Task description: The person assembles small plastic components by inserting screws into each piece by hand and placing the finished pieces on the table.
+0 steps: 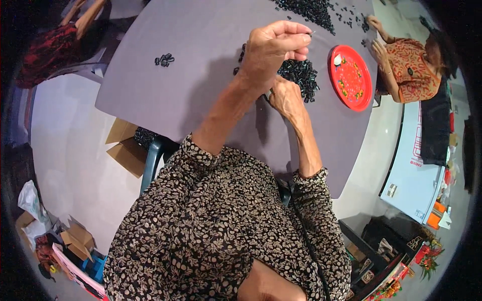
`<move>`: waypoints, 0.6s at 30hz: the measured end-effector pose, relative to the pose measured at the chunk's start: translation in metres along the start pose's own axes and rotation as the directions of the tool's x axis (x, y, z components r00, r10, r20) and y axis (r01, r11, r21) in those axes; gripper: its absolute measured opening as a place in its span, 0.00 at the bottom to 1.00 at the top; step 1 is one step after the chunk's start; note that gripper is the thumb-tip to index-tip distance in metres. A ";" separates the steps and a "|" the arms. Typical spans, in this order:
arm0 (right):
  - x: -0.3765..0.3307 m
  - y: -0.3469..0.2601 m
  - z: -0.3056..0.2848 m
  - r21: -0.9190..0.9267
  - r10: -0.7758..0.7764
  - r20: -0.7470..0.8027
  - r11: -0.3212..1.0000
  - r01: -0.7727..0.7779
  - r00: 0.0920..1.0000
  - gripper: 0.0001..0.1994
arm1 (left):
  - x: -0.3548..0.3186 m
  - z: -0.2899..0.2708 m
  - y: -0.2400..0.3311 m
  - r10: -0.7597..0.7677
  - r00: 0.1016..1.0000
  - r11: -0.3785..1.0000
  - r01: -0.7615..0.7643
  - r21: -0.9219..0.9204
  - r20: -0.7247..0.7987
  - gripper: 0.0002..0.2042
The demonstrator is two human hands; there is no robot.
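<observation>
My left hand (277, 45) is raised over the table, thumb and fingers pinched together. At their tips shows a small dark piece with a thin bright glint, too small to name. Below it, my right hand (286, 99) is closed, its fingers partly hidden behind my left wrist; what it holds cannot be made out. Just past my hands lies a pile of small shiny black pieces (304, 80), partly covered by my left hand and forearm. A little cluster of similar black pieces (164, 60) sits apart to the left.
A red round tray (350, 70) with a colourful pattern and a small white item stands to the right on the grey table (150, 100). A larger heap of black pieces (309, 11) lies farther off. Two other people sit around the table. An open cardboard box (125, 148) is on the floor.
</observation>
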State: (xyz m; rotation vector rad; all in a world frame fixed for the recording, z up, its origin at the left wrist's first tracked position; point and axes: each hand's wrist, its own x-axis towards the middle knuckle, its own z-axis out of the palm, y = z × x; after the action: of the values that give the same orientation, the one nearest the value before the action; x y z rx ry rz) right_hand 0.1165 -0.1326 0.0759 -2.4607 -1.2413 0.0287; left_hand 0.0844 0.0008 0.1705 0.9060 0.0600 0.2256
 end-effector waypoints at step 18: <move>0.005 -0.006 0.007 -0.190 -0.112 -0.061 0.977 0.098 0.992 0.02 | -0.008 -0.014 -0.010 0.024 0.998 0.994 -0.018 0.111 -0.060 0.10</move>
State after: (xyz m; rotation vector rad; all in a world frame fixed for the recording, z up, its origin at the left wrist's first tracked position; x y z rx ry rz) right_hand 0.1132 -0.1234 0.0725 -2.5229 -1.3980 -0.2122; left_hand 0.0760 0.0039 0.1535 1.0103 0.1209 0.2718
